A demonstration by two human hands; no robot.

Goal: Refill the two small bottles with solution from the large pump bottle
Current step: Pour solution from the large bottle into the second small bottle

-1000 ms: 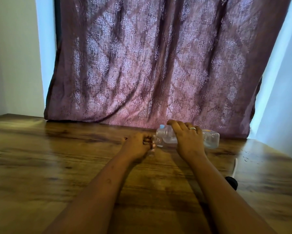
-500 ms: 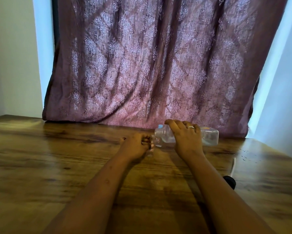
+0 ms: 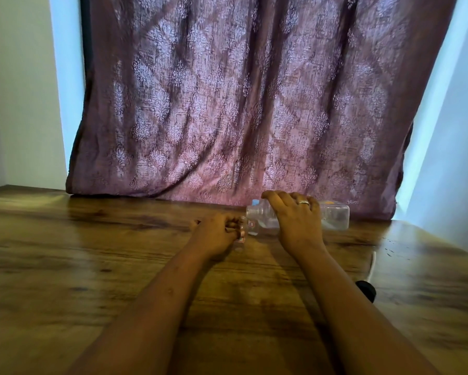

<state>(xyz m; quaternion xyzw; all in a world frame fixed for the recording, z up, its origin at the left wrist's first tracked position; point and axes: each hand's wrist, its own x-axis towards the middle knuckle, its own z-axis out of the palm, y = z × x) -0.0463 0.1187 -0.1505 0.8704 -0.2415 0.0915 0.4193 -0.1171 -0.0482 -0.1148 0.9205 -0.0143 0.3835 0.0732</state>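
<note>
The large clear bottle (image 3: 334, 216) lies tipped on its side, neck pointing left, held from above by my right hand (image 3: 297, 223), which wears a ring. Its open mouth sits just above a small clear bottle (image 3: 240, 240) that stands upright on the wooden table (image 3: 92, 253). My left hand (image 3: 216, 235) is closed around that small bottle. A second small bottle (image 3: 252, 226) with a red-edged label shows just behind, under the large bottle's neck. No pump head is visible on the large bottle.
A patterned purple curtain (image 3: 241, 104) hangs right behind the bottles. A black object (image 3: 366, 290) with a white cord (image 3: 372, 263) lies on the table by my right forearm. The table's right edge runs close to the wall.
Both hands and the bottles hold nearly the same pose; the large bottle stays tipped over the small one. Only the view has shifted slightly.
</note>
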